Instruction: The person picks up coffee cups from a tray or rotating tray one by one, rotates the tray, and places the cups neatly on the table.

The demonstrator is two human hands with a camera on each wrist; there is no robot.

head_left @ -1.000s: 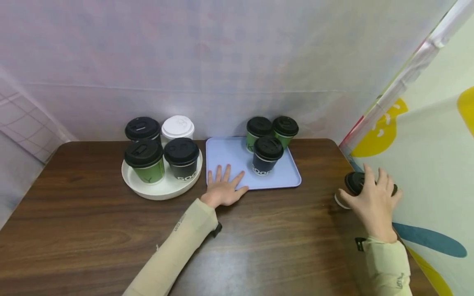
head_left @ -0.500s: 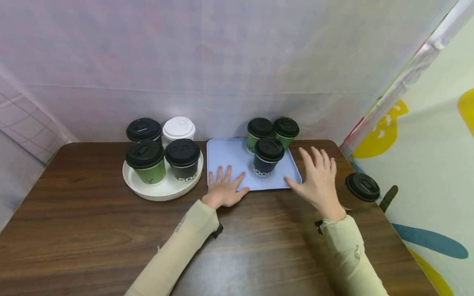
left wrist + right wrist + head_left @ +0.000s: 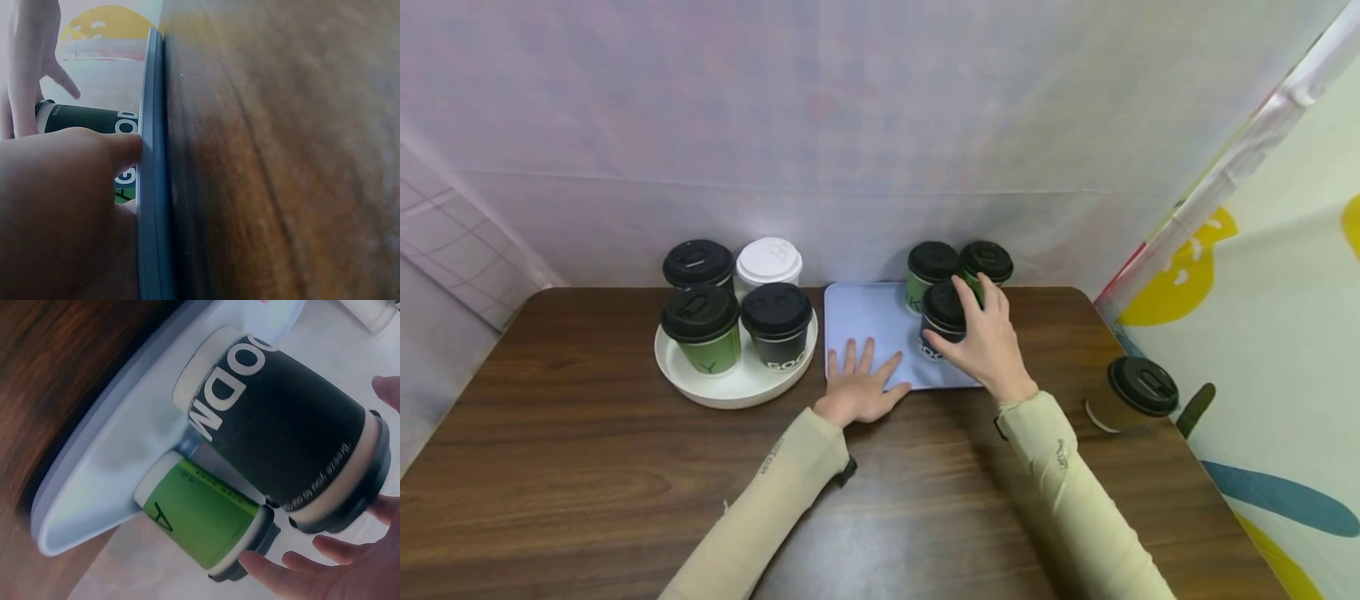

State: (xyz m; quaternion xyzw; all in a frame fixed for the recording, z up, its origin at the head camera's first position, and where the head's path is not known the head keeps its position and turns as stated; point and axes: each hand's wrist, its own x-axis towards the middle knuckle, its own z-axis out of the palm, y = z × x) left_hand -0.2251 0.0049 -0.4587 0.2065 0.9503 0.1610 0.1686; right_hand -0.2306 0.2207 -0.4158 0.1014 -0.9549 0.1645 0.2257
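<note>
My left hand (image 3: pixel 861 396) lies with spread fingers on the near edge of a pale blue tray (image 3: pixel 865 312); its thumb touches the tray's rim (image 3: pixel 153 187) in the left wrist view. Over on the tray's right side, my right hand (image 3: pixel 988 346) reaches around the lid of a dark paper coffee cup (image 3: pixel 940 308). In the right wrist view this cup (image 3: pixel 281 431) stands on the tray, its lid between my spread thumb and fingers, the thumb apart from it. Two green lidded cups stand just behind; one green cup (image 3: pixel 200 515) is close to my fingertips.
Left of the tray, a round white tray (image 3: pixel 730 396) bears several lidded cups, one with a white lid (image 3: pixel 769 260). A brown cup with a black lid (image 3: pixel 1138 387) stands near the table's right edge. A curtain hangs behind the table.
My right hand has let go of the brown cup at the table's right edge and moved left to the dark cup on the blue tray. My left hand has stayed in place.
</note>
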